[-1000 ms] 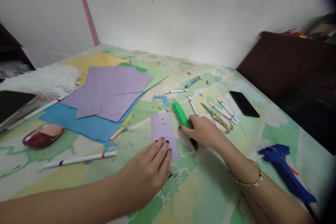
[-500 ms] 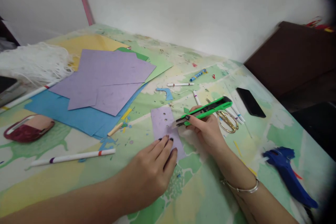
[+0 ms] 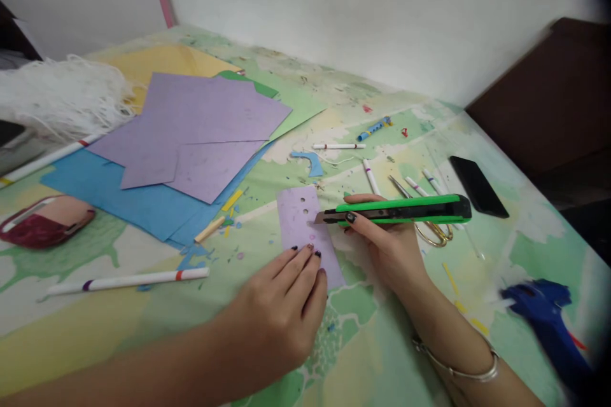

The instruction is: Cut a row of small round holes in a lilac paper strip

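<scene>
A small purple strip of paper [image 3: 294, 221] with a few round holes lies on the tablecloth in front of me. Over its near end, my left hand [image 3: 291, 299] rests with fingers stretched out flat, pressing down. My right hand [image 3: 386, 241] is closed around a green box cutter [image 3: 405, 208], thumb on its side. Its blade points left, and the tip is at the middle of the strip, just beyond the left fingertips. One small round mark shows on the paper close to those fingertips.
Purple sheets [image 3: 205, 108] and blue sheets [image 3: 105, 187] are piled at the left, near white string [image 3: 62, 95]. Gold-handled scissors [image 3: 436, 235], a black phone [image 3: 478, 186] and a blue glue gun [image 3: 544, 318] lie at the right. A white marker [image 3: 133, 281] lies front left.
The box cutter has swung from a slant to nearly level, its blade staying over the strip. The left hand still presses the paper. The whole view has shifted slightly.
</scene>
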### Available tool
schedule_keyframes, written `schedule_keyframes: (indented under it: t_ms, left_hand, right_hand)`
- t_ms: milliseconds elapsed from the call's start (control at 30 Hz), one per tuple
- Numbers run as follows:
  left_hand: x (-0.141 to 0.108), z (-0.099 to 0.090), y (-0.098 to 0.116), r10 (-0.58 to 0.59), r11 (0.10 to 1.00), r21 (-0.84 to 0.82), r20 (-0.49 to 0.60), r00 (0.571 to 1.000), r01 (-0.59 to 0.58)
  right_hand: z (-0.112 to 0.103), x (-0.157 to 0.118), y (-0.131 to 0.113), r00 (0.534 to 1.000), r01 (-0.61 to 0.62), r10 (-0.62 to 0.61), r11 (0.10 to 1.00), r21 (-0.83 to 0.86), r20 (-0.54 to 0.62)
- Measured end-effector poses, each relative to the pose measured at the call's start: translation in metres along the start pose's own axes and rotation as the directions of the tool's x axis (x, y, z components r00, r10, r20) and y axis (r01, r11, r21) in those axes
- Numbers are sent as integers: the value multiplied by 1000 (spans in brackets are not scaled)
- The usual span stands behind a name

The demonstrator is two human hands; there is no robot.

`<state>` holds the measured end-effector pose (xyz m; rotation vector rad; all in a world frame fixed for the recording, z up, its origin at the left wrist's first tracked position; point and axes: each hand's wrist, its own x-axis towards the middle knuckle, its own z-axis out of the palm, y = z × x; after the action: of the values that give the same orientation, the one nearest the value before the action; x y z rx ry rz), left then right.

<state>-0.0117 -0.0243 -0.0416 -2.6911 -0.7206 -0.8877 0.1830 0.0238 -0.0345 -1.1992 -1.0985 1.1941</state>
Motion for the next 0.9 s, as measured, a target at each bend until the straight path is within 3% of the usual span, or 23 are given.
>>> schedule_keyframes:
  t_ms: [400,733,900]
  left_hand:
    - [10,-5,-3,90,994,54,90,992,-95]
    - [3,-2,-6,73,997,31,64,995,-75]
    - [-2,-2,-6,61,998,9,130,990,-62]
  right_hand:
    - [-4,1,-3,994,-102,102,995,-2,28]
    - [-4,1,-8,981,-170,149,970,176,127]
    - [-8,1,-5,985,-124,118,991,41,128]
